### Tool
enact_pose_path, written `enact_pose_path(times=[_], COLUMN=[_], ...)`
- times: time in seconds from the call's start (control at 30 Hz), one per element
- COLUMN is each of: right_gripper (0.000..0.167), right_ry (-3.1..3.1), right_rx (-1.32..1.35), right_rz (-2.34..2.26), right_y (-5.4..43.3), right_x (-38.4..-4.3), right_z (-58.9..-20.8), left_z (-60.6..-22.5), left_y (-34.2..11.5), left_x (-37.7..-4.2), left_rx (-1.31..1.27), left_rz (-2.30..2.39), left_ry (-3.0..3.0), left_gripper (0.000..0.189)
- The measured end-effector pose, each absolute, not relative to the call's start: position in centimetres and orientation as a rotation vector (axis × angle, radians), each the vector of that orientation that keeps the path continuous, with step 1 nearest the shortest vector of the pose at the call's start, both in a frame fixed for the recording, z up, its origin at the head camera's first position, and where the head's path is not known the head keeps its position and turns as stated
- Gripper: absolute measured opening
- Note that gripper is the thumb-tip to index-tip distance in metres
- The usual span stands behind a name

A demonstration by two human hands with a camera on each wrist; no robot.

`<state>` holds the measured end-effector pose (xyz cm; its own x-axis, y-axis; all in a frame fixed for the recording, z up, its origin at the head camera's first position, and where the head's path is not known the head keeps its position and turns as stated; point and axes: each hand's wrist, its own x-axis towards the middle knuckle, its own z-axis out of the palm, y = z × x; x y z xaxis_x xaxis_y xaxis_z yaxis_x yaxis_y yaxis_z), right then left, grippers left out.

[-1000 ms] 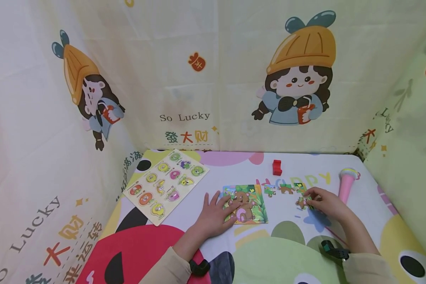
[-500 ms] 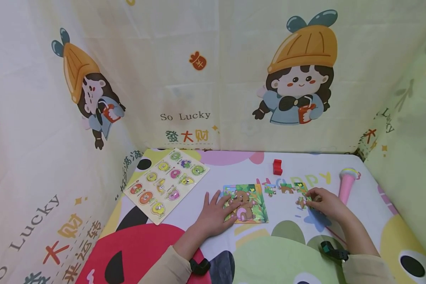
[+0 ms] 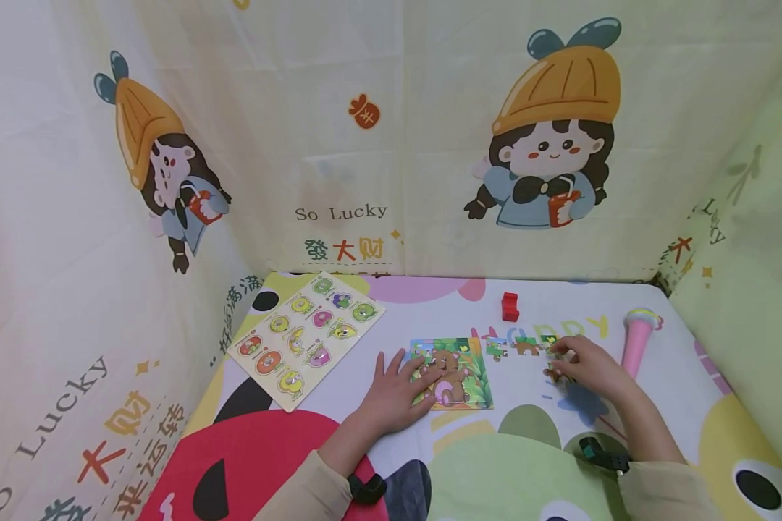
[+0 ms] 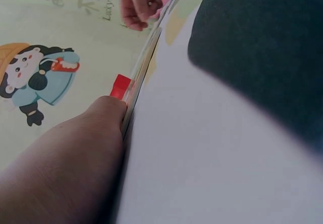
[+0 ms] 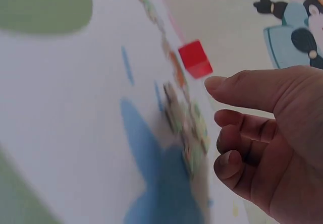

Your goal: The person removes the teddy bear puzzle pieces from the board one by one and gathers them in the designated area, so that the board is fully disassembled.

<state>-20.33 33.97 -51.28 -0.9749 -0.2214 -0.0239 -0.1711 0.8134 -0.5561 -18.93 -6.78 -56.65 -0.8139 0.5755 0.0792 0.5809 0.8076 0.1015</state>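
Observation:
A bear jigsaw puzzle (image 3: 476, 369) in a flat board lies on the table, and my left hand (image 3: 394, 399) rests on its left side with fingers spread. To its right sit several loose jigsaw pieces (image 3: 497, 349) in a row. A brown jigsaw piece (image 3: 554, 375) lies lower, beneath my right hand (image 3: 593, 367), which partly covers the rightmost pieces. In the right wrist view, the right fingers are loosely curled with the thumb (image 5: 247, 89) apart, just above the blurred jigsaw pieces (image 5: 189, 128). Nothing shows between them.
A board with fruit pictures (image 3: 306, 340) lies at the left. Behind the loose pieces stands a small red block (image 3: 510, 307). A pink toy microphone (image 3: 637, 340) is at the right. Printed cloth walls (image 3: 430, 145) enclose the table's back and sides.
My right hand has shifted slightly left and away from me, from beside the lower jigsaw piece to over the pieces' right end. The left hand stays on the puzzle.

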Motion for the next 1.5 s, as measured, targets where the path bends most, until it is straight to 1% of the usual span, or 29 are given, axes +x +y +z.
enact_pose_path(times=[0.2,0.33,0.57,0.77,1.13,1.33,1.5], right_gripper=[0.025,0.028,0.033,0.039,0.043,0.048,0.049], right_ry=[2.906,2.870,2.789,2.716,2.730,2.730,2.715], right_rx=[-0.401,-0.448,-0.517,-0.557,-0.628,-0.587,-0.538], right_rz=[-0.819,-0.817,-0.779,-0.810,-0.772,-0.767,-0.778], right_y=[30.3,27.3,22.5,19.4,16.8,16.4,16.3], right_x=[-21.4,-21.9,-22.1,-22.3,-22.4,-22.4,-22.7], right_z=[-50.1,-49.7,-49.9,-50.4,-51.5,-51.8,-52.2], left_z=[-56.8,-56.9,-56.9,-56.8,-56.8,-56.8,-56.7], left_y=[-6.9,-6.9,-6.9,-6.9,-6.9,-6.9,-6.9], left_x=[-19.0,-19.2,-19.2,-19.2,-19.2,-19.1,-19.2], left_rx=[-0.916,-0.904,-0.905,-0.910,-0.907,-0.905,-0.905], left_rz=[-0.237,-0.268,-0.299,-0.313,-0.300,-0.300,-0.293], left_ry=[-2.942,-2.959,-2.983,-2.990,-2.964,-2.947,-2.960], left_gripper=[0.062,0.063,0.062,0.062,0.059,0.058,0.059])
